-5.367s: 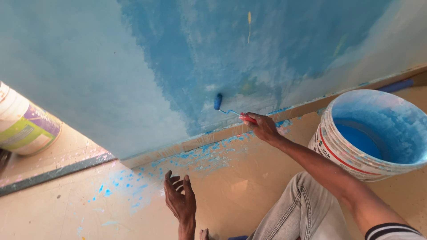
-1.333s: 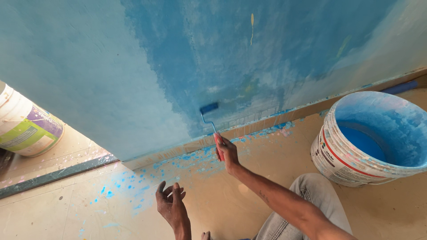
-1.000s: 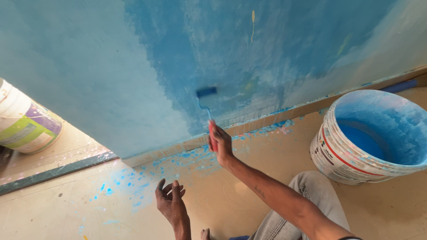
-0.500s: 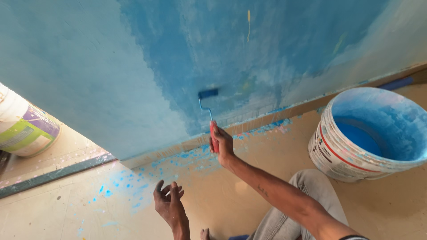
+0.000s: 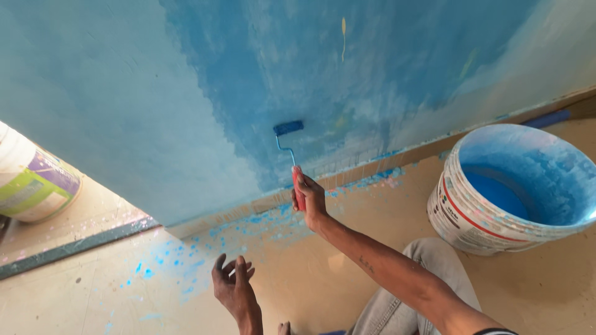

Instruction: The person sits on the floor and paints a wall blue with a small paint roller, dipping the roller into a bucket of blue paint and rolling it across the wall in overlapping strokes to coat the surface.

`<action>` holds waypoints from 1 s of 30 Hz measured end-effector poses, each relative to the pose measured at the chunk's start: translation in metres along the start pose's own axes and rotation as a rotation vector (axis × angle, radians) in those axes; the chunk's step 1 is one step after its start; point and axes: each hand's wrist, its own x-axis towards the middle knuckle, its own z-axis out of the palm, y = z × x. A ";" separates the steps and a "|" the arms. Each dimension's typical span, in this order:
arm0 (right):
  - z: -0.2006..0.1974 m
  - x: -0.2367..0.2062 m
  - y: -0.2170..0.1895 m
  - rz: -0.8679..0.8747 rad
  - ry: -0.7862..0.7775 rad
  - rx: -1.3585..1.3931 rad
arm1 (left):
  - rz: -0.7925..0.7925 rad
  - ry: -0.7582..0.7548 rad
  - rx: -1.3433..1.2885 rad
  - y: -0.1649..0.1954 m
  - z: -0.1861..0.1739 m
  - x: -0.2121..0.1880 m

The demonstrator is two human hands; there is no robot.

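Since half a second ago the paint roller (image 5: 288, 128) has barely shifted, its blue sleeve pressed flat on the blue wall (image 5: 186, 93) above the floor (image 5: 93, 298). Right hand (image 5: 308, 197) fingers wrap its red handle. Left hand (image 5: 233, 286) hovers low with fingers loosely spread, holding nothing; the white paint bucket (image 5: 472, 217) stands well right.

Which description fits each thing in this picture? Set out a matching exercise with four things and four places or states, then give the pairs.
Things:
1. paint roller
2. white bucket
3. left hand
4. right hand

Descriptions:
A. open, fingers spread above the floor
B. grips a red handle
C. pressed on the blue wall
D. holds blue paint, stands at the right

Pairs: 1-C, 2-D, 3-A, 4-B
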 end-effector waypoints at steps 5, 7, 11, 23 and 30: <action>-0.003 0.003 0.000 -0.079 -0.042 0.063 | 0.015 -0.019 0.019 -0.001 -0.001 0.000; -0.006 -0.003 0.002 -0.080 -0.031 0.019 | -0.006 -0.006 0.033 -0.002 -0.001 0.000; -0.012 -0.009 0.003 0.003 0.031 -0.052 | -0.029 0.014 0.024 -0.003 -0.002 0.000; -0.059 -0.008 0.042 0.058 0.138 -0.028 | -0.021 0.004 0.028 -0.004 -0.004 0.001; -0.067 0.005 0.045 0.031 0.118 -0.015 | -0.013 -0.017 0.017 -0.005 -0.007 0.000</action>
